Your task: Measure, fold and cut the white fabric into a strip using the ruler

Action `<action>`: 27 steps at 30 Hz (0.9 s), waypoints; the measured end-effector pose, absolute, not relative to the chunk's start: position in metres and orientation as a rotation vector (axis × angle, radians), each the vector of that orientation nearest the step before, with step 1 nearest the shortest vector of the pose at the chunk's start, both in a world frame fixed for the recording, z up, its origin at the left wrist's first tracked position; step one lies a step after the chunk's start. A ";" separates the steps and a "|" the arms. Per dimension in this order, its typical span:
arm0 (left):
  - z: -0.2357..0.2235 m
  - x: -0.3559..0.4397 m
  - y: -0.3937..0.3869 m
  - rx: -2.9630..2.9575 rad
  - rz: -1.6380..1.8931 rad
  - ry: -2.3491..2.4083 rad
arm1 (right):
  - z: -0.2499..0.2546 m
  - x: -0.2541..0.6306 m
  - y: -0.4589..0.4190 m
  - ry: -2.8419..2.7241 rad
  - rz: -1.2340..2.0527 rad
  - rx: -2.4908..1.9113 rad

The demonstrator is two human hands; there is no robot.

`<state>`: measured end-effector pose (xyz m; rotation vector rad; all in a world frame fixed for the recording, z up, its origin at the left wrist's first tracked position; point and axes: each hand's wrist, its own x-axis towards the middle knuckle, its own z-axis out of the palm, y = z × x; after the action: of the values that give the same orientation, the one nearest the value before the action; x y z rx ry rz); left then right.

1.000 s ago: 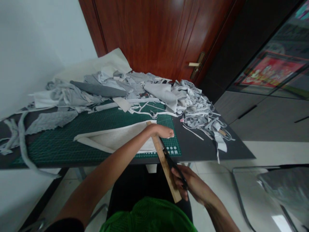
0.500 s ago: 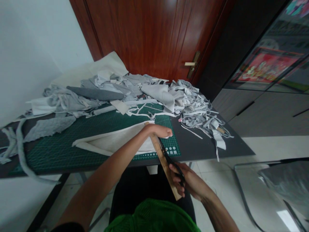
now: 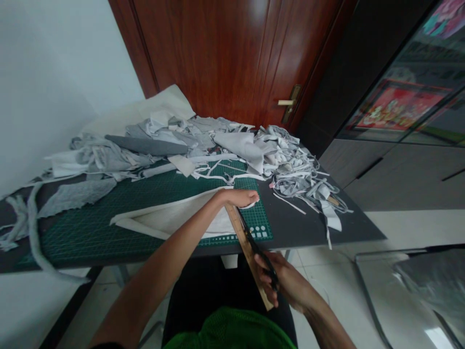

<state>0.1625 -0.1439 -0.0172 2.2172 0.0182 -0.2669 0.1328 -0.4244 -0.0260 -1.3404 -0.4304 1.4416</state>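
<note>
A folded piece of white fabric [image 3: 185, 212] lies on the green cutting mat [image 3: 145, 191]. Across its right end runs a wooden ruler [image 3: 241, 236], slanting toward me and past the table edge. My left hand [image 3: 240, 197] rests over the far part of the ruler, its fingers closed on the white fabric's edge, a bit of which shows below the fingertips. Black-handled scissors [image 3: 253, 241] are in my right hand [image 3: 278, 276], fingers wrapped round the handles. Their blades point away from me along the ruler's right side; whether they are parted is hard to see.
Grey and white fabric scraps [image 3: 156, 135] are heaped along the back of the table [image 3: 290, 225]. A tangle of thin strips [image 3: 301, 169] lies at the right. One long roll of fabric [image 3: 34, 232] hangs over the front left edge. Behind stands a wooden door [image 3: 210, 58].
The view has tilted slightly, so the scene sits a little lower. Both hands, the ruler and the scissors keep nearly the same places on the fabric.
</note>
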 end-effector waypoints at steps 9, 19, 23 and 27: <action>-0.019 0.144 -0.147 1.948 0.067 -0.004 | -0.026 0.132 -0.415 -0.359 1.432 -1.333; -0.016 0.146 -0.153 1.796 0.281 -0.079 | -0.023 0.132 -0.404 -0.385 1.422 -1.319; -0.008 0.139 -0.146 1.775 0.319 -0.073 | -0.024 0.133 -0.404 -0.382 1.413 -1.300; -0.004 0.136 -0.147 1.732 0.287 -0.084 | -0.020 0.135 -0.403 -0.339 1.425 -1.281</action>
<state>0.1358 -0.1473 -0.0038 1.7317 -0.0845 0.2874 0.1351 -0.4031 -0.0201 -1.2813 -0.3390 1.4253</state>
